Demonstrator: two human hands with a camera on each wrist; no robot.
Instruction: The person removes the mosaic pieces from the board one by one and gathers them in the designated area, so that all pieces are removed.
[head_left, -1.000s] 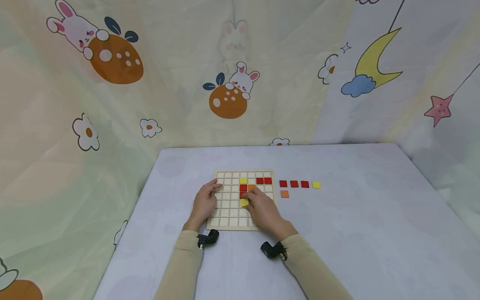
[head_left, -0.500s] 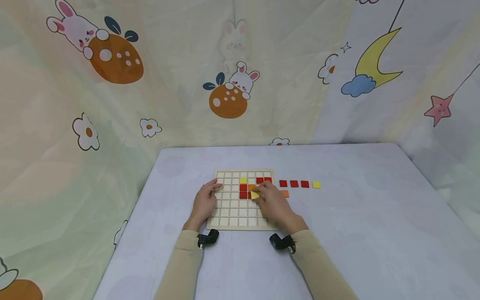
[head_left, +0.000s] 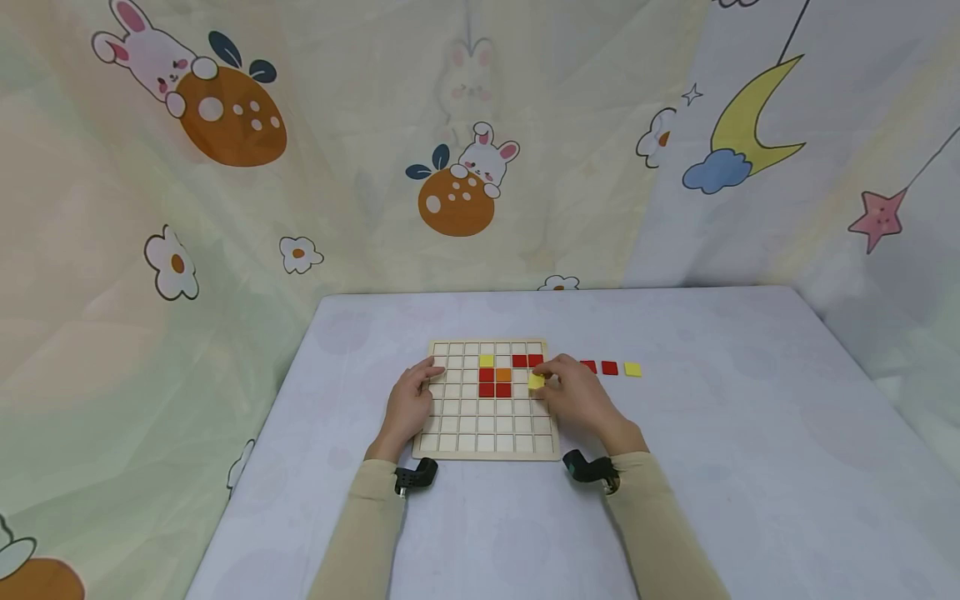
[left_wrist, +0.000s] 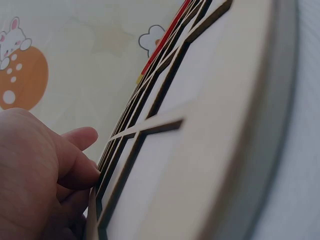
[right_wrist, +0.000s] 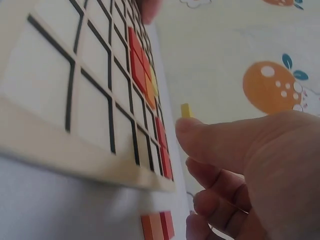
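A pale wooden grid board [head_left: 453, 425] lies on the table. Between thumb and fingertips, my right hand [head_left: 581, 396] pinches a yellow tile [head_left: 536, 381] over the board's right side; the right wrist view shows the yellow tile [right_wrist: 186, 110] raised beyond the thumb. At the board's left edge rests my left hand [head_left: 408, 408], its fingertips touching the frame. Set in the grid are a yellow tile [head_left: 487, 361], an orange tile [head_left: 503, 375] and several red tiles [head_left: 487, 390]. Two of the red ones sit at the upper right.
Right of the board, red tiles [head_left: 610, 368] and a yellow tile [head_left: 633, 369] form a row, partly hidden by my right hand. An orange tile [right_wrist: 151, 227] lies beside the board in the right wrist view. A printed curtain [head_left: 585, 208] hangs behind the table [head_left: 750, 417].
My right hand has lifted the yellow tile from the board's middle and carried it right, to the right-hand columns. Its former cell is bare. The left hand has stayed put.
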